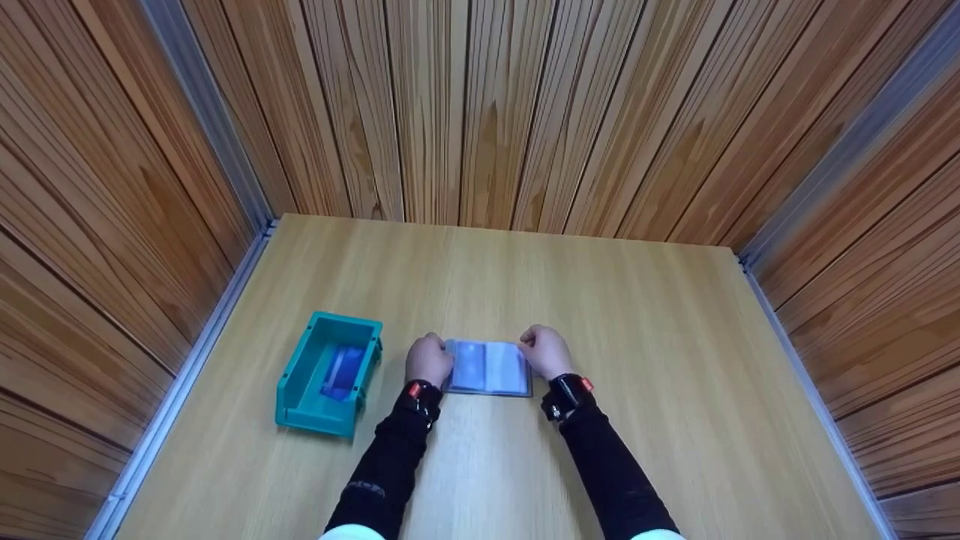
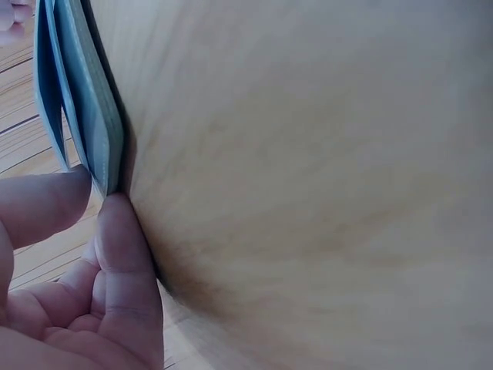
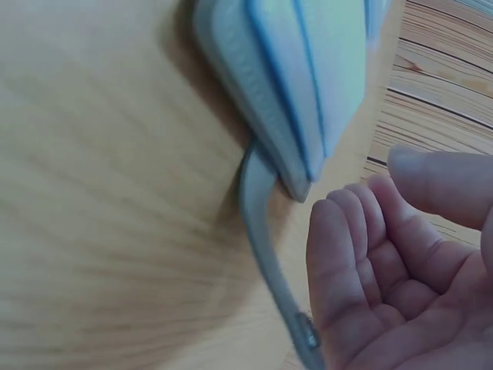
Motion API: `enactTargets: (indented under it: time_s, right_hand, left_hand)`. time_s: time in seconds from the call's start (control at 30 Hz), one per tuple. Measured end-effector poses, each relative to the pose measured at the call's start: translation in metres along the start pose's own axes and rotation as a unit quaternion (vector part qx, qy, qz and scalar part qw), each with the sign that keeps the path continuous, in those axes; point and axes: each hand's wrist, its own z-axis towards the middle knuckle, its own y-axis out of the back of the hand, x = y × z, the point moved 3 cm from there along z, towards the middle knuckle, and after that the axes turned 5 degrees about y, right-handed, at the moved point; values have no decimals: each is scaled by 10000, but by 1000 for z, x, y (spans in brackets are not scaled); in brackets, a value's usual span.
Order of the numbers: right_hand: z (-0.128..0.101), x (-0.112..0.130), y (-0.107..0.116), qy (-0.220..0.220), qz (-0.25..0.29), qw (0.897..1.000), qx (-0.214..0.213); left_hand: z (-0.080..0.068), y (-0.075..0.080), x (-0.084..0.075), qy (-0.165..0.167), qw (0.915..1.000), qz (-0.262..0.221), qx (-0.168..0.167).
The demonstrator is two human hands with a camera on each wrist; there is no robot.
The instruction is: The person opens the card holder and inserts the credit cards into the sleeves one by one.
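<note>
On the table between the hands lies an opened card holder (image 1: 487, 367) with bluish, see-through leaves. The left hand (image 1: 430, 360) is at its left edge; in the left wrist view the thumb and a finger pinch a corner of the card holder (image 2: 96, 123). The right hand (image 1: 547, 352) stands by the right edge. In the right wrist view its fingers are loosely bent, thumb apart, with nothing between them. A strap (image 3: 262, 223) with a metal snap sticks out from the card holder (image 3: 269, 85) beside those fingers.
To the left stands a teal bin (image 1: 292, 409) with a blue item (image 1: 343, 372) inside, its kind unclear. The wooden table (image 1: 600, 300) is bounded by plank walls (image 1: 487, 112) at the back and both sides.
</note>
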Motion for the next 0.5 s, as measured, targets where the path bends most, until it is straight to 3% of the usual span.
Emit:
enactTargets:
  time_s: [0.27,0.5]
  right_hand:
    - [-5,-2,2,76,-297,9995,-17]
    - [-6,-6,-1,131,-479,9988,-25]
  left_hand:
    - [1,-1,-1,158,9998,5,104]
    - [1,-1,0,53,10000,35,26]
